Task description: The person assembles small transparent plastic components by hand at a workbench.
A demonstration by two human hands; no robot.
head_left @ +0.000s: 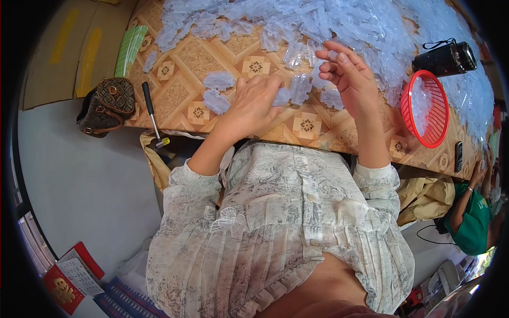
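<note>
My left hand is over the patterned tabletop, palm down with its fingers bent. It grips a clear plastic piece that shows by its thumb and fingertips. My right hand is raised over the table, pinching a small translucent plastic part between thumb and forefinger. Between the hands stands a clear ridged plastic piece. Another clear piece lies below my right hand. Left of my left hand are two more pieces, an upper one and a lower one.
A large heap of clear plastic pieces covers the far side. To the right are a red basket holding small translucent parts, a black bottle and a phone. A hammer and brown bag lie left. A co-worker sits right.
</note>
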